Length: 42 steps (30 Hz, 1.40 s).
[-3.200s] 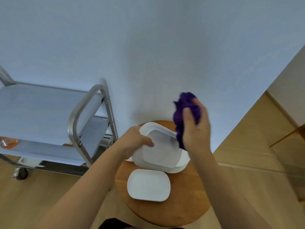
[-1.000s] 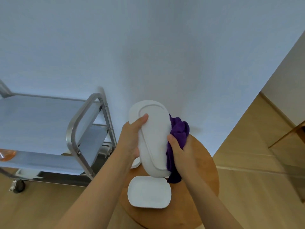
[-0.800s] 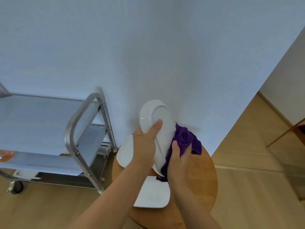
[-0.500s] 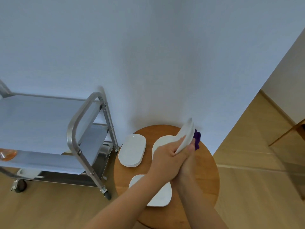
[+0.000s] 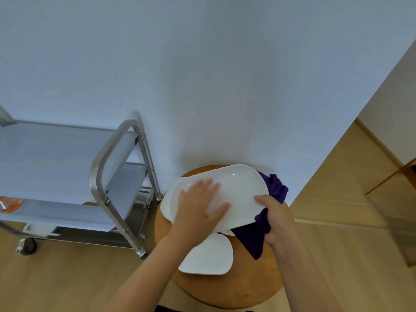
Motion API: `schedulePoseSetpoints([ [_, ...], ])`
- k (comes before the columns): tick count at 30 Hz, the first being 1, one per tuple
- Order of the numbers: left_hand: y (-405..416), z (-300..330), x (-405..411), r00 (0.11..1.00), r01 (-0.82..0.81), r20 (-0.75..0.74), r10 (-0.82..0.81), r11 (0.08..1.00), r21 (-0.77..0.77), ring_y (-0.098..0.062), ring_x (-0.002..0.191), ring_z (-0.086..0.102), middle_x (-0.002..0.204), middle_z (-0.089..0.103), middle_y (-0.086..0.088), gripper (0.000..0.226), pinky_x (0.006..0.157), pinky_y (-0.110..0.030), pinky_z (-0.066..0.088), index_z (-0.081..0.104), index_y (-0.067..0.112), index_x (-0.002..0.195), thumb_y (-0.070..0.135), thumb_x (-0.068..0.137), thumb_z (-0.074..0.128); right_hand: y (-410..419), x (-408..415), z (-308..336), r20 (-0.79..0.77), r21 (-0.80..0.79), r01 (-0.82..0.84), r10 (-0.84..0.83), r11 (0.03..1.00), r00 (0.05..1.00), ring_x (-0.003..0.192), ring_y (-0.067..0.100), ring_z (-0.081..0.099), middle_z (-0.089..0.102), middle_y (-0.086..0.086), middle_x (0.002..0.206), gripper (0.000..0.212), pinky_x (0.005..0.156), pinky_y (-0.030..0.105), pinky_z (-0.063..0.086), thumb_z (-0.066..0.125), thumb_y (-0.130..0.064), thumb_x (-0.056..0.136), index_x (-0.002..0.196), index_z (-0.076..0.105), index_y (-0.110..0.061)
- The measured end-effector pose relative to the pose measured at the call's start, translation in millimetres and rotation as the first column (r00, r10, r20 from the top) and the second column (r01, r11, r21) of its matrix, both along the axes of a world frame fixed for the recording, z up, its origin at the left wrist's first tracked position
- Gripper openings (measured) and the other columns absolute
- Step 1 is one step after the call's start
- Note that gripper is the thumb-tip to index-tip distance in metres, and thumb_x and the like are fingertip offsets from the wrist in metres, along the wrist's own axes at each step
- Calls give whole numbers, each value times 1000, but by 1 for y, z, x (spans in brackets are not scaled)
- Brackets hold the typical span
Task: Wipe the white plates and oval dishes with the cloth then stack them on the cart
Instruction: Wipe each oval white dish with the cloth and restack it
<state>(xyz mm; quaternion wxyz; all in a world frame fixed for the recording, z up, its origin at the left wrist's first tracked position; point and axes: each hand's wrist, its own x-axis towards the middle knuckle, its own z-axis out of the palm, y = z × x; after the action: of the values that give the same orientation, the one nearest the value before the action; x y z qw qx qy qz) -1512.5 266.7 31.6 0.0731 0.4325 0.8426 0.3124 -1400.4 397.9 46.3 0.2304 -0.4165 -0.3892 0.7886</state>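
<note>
So, only one view to go through, the head camera looking down. The wiping step is in hand: the left hand (image 5: 199, 207) lies flat with fingers spread on the face of a white oval dish (image 5: 236, 194), held tilted above the round wooden table (image 5: 247, 287). The right hand (image 5: 278, 224) grasps the purple cloth (image 5: 258, 235), bunched against the dish's right edge and hanging under it, thumb on the rim. Looks to me like the underside or edge is getting wiped.

My guess for the next move: finish the wipe, get a proper grip with the left hand (a flat palm won't carry it), then swing left to the steel cart (image 5: 112, 163), which stands just beside the table. Its top shelf shows no white dishes, so stacking hasn't started as far as I can see.

Counting:
- dishes: one in hand, one lying flat on the table (image 5: 210, 258) near the person, plus an edge of another (image 5: 165, 208) peeking out under the held one. So three I can make out, maybe more hidden
- one cloth
- one cart, with something orange (image 5: 10, 204) at its left edge
</note>
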Motion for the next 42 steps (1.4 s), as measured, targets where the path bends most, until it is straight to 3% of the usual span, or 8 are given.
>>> schedulePoseSetpoints([
  [3,-18,-12,-27,906,-421,-34,422,907,30,-29,134,34,144,41,-7,64,109,-49,27,36,17,143,41,89,59,1,1,-12,-2,-38,90,-90,995,996,86,31,64,68,11,92,21,66,41,54,61,-4,85,101,62,-16],
  [5,-26,-21,-39,814,-475,295,500,866,-155,-30,127,43,137,46,-9,57,102,-46,39,41,16,137,41,89,60,0,0,-20,11,-52,127,-126,991,992,82,29,65,69,8,88,18,63,39,55,62,-5,85,97,62,-19],
  [8,-30,-34,-40,514,-435,773,371,890,-138,-23,94,64,108,66,-9,15,72,-32,57,60,14,101,27,94,56,-4,-1,-36,79,-46,142,-138,989,987,85,29,65,68,9,92,21,69,43,56,63,-7,85,102,61,-18],
  [16,-45,-117,-45,428,-476,766,480,840,-260,-26,86,65,91,67,-9,14,69,-35,58,64,14,86,19,95,55,-8,14,-87,346,472,31,-218,881,913,83,3,61,65,-12,88,22,61,13,42,67,-16,86,103,61,-28],
  [22,-38,-180,-46,478,-404,631,611,791,-460,-28,85,65,86,67,-10,20,82,-49,56,65,15,80,24,94,56,-16,13,-137,499,392,-131,-91,911,862,83,3,60,64,-11,89,25,61,12,41,65,-15,88,111,60,-21],
  [30,-41,-237,-61,528,-318,548,649,750,-581,-26,83,63,84,64,-10,23,78,-39,54,60,16,74,23,95,54,-27,2,-183,664,274,-265,18,925,748,93,17,58,62,2,108,40,62,18,44,63,-18,90,128,50,-15],
  [37,-27,-261,-75,820,-107,257,512,576,-810,-16,73,59,80,60,-2,29,61,-25,46,57,14,88,39,97,45,-38,-4,-200,724,206,-327,81,922,685,93,16,59,63,-1,109,43,67,21,48,63,-18,89,129,49,-21],
  [42,-16,-265,-82,883,-54,189,430,492,-869,-15,68,57,66,50,2,33,59,-26,45,54,17,82,43,98,41,-41,-8,-204,732,182,-362,120,914,671,93,12,60,62,-6,103,41,65,18,47,64,-18,88,126,50,-24],
])
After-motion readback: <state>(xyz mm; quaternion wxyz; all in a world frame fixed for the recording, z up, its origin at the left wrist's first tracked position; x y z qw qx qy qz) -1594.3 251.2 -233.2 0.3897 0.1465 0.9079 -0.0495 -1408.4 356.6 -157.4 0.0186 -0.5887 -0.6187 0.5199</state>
